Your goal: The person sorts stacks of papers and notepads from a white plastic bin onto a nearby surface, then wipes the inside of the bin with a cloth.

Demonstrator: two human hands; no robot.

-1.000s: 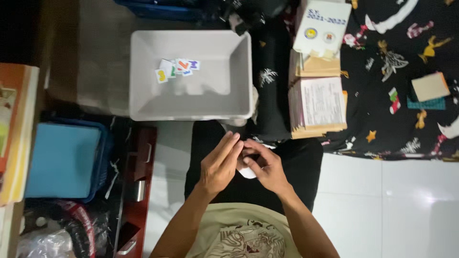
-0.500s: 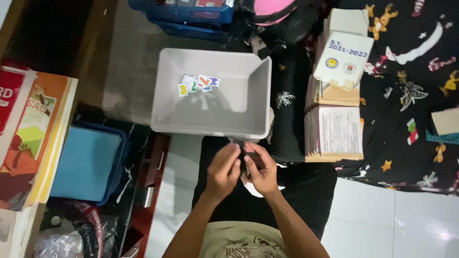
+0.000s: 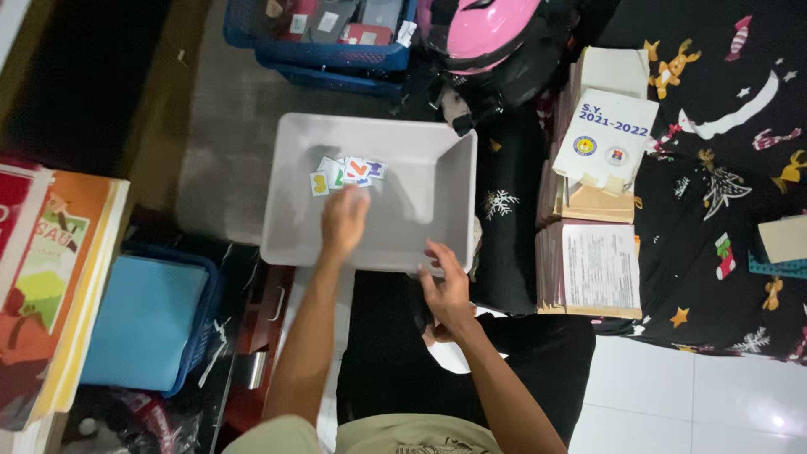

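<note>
A grey plastic tray (image 3: 282,210) lies on the floor in front of me, with several small coloured cards (image 3: 346,172) near its far wall. My left hand (image 3: 343,220) reaches into the tray, just short of the cards, its back to the camera and its fingers bent down; whether it holds anything is hidden. My right hand (image 3: 445,290) hovers at the tray's near right corner with fingers spread and nothing visible in them. A small white piece (image 3: 450,357) lies on my dark lap under that wrist.
Stacks of paper booklets (image 3: 593,269) sit to the right on a dark patterned cloth (image 3: 723,168). A pink helmet (image 3: 483,25) and a blue basket (image 3: 319,34) lie beyond the tray. On the left are a blue bin (image 3: 143,324) and large books (image 3: 50,277).
The hands were together over my lap; now they are apart. The left has stretched forward into the tray, and the right has stayed near the tray's front edge and opened.
</note>
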